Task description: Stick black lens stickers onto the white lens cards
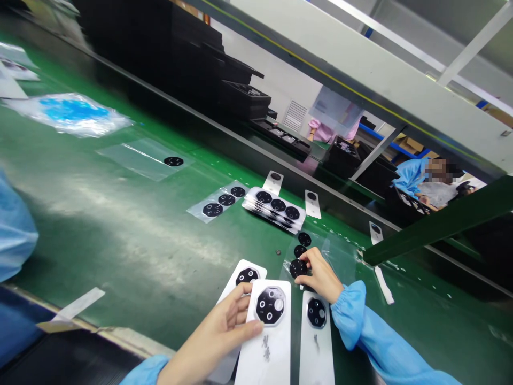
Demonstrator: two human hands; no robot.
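My left hand (224,326) grips a white panel (276,350) by its left edge, thumb on top. The panel carries a black octagonal piece with round lens openings. Another white panel (236,299) lies partly behind it, and a third white panel (316,347) is to its right. My right hand (320,275) pinches a black octagonal piece (297,268) between thumb and forefinger, over a clear film strip. Two more black pieces (304,238) sit on that strip just beyond.
Farther back are a stack of white sheets (276,209) with black discs, a film strip (206,202) and a clear bag (76,115). A green post (441,224) slants at the right. People in blue and pink sleeves are beyond; a blue sleeve (14,230) shows at left.
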